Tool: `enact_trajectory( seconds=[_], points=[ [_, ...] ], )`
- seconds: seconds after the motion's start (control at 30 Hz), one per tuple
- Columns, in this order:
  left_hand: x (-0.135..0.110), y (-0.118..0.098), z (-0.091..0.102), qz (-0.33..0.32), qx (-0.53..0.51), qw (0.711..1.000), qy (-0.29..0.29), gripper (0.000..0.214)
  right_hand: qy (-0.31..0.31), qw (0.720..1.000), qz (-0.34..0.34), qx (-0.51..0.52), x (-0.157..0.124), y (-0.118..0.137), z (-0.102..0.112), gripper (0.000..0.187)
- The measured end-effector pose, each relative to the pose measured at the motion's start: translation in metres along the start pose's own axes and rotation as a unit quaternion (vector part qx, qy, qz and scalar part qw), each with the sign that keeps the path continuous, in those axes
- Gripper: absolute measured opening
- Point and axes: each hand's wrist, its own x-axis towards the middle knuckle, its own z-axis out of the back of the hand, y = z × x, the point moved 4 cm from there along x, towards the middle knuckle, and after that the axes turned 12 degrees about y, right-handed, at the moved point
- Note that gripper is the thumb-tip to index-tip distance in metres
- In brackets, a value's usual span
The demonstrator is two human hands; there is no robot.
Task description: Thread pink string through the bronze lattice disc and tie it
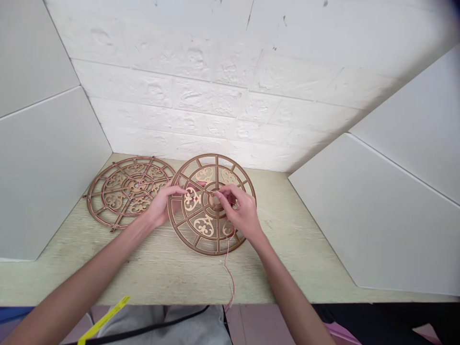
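A bronze-brown openwork disc (212, 203) with cream scroll panels between its spokes lies on a pale beige, wood-grained table (161, 273), with a pinkish-red thread (230, 278) trailing over the near edge. To its left, a second disc (129, 191), copper-brown, carries the same scroll pattern laced with reddish lines. The far wall (215, 96) is white with an embossed brick pattern, and a yellow tape (104, 318) shows at near left.

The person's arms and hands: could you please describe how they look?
Both forearms are bare to the picture's lower edge, with no sleeves showing. The left hand and right hand wear no gloves, and no ring, watch or bracelet is visible.
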Motion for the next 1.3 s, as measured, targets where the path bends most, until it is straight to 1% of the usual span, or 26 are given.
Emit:
enact_trajectory(
  seconds=[0.13,0.27,0.37,0.53,0.67,0.87,1.07,1.13,1.3],
  points=[
    [0.000,0.000,0.000,0.003,0.002,1.000,-0.001,0.039,0.019,1.000,0.006,0.005,0.000,-0.002,-0.001,0.015],
    [0.000,-0.001,-0.001,0.004,0.003,1.000,0.005,0.041,0.026,0.999,0.040,-0.009,-0.001,0.001,-0.002,0.011],
    [0.000,-0.001,-0.001,0.001,0.005,1.000,0.009,0.041,0.025,0.998,0.049,-0.011,-0.001,0.003,-0.001,0.013],
    [-0.001,-0.001,-0.003,0.006,0.008,1.000,-0.002,0.045,0.018,1.000,0.018,0.003,-0.001,0.001,-0.001,0.016],
    [-0.004,-0.003,-0.007,0.001,0.015,1.000,-0.004,0.051,0.034,0.999,-0.011,0.010,0.000,0.000,-0.002,0.020],
    [-0.007,-0.006,-0.011,-0.008,0.038,0.999,-0.001,0.057,0.055,0.998,-0.024,0.008,0.001,0.004,-0.003,0.024],
    [-0.011,-0.012,-0.013,-0.021,0.096,0.995,0.019,0.067,0.035,0.999,-0.019,0.031,0.000,0.007,-0.002,0.023],
    [-0.012,-0.012,-0.015,-0.026,0.105,0.994,0.035,0.067,0.023,0.999,-0.011,0.038,0.000,0.009,-0.001,0.022],
    [-0.013,-0.010,-0.022,-0.026,0.088,0.993,0.071,0.050,-0.005,0.999,0.006,0.036,-0.002,0.013,-0.001,0.019]
  ],
)
